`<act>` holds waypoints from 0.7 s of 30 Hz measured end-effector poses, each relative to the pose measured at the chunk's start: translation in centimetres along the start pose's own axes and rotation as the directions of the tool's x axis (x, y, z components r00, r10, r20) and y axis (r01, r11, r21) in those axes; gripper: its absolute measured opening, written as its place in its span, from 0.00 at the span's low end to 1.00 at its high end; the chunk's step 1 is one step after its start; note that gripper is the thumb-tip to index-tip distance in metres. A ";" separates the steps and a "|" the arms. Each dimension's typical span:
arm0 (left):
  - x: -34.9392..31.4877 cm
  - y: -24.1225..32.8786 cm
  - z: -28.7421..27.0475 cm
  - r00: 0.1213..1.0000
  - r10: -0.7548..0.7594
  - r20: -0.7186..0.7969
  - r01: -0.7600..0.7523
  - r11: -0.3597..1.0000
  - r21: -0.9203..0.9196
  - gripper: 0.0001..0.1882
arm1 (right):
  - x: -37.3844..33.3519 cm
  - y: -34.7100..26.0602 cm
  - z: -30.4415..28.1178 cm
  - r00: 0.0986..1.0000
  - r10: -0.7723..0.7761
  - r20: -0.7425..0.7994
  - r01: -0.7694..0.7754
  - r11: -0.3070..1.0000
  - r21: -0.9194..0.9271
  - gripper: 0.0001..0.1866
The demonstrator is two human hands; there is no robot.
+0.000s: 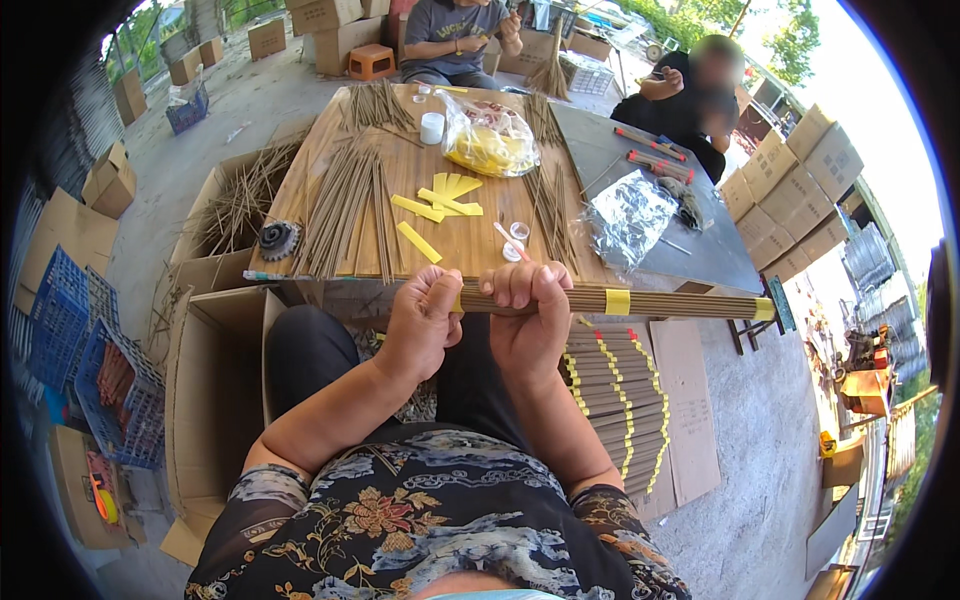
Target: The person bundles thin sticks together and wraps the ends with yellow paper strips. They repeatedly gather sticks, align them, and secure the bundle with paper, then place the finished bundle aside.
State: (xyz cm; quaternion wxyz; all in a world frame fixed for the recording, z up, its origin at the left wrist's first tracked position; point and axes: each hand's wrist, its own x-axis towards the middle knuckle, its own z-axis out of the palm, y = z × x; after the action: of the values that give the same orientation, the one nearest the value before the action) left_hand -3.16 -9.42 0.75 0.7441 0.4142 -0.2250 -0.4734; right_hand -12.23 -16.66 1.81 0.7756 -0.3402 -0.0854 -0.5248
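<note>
A long bundle of thin brown sticks (660,304), which look like incense sticks, lies level across my front, just off the table's near edge. Yellow paper bands (618,302) ring it at the middle and near its right end. My right hand (530,310) is closed around the bundle, left of the middle band. At the bundle's left end my left hand (425,315) is closed, fingers pinched at another yellow band that is partly hidden. Cut yellow paper strips (420,243) and loose brown sticks (345,215) lie on the wooden table (285,215) beyond my hands.
Banded bundles (615,400) lie on cardboard below right. An open carton (215,360) stands by my left leg. A plastic bag (490,140), a clear wrapper (630,220) and a black toothed wheel (279,240) rest on the tables. Two people sit across from me.
</note>
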 end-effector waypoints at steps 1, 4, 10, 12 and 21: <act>0.0 0.2 -0.2 0.996 -0.086 0.040 0.088 0.994 -0.061 0.09 | 0.0 -0.2 -0.1 0.999 0.002 0.048 0.000 0.999 -0.032 0.10; 0.3 0.5 -0.1 0.983 -0.168 0.068 0.173 0.982 -0.075 0.09 | 0.2 -0.2 -0.3 0.995 -0.011 0.101 0.019 0.997 -0.074 0.09; 0.5 -1.7 0.1 0.829 0.559 -0.026 -0.497 0.756 0.426 0.08 | 0.1 0.2 0.5 0.970 0.111 -0.216 -0.067 0.977 0.202 0.09; 0.1 -1.4 0.5 0.898 0.439 -0.025 -0.410 0.857 0.312 0.08 | 0.2 -0.2 0.1 0.991 0.065 -0.118 -0.050 0.991 0.127 0.09; -0.1 1.6 -0.3 0.918 -0.375 0.127 0.382 0.923 -0.033 0.09 | 0.1 -1.1 -0.4 0.979 0.041 0.200 -0.017 0.993 -0.119 0.07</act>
State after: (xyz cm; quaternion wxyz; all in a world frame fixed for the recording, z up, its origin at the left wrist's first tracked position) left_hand -2.15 -8.85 1.90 0.6354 0.3998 -0.1704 -0.6383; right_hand -13.22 -17.21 2.00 0.7493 -0.4377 -0.1278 -0.4803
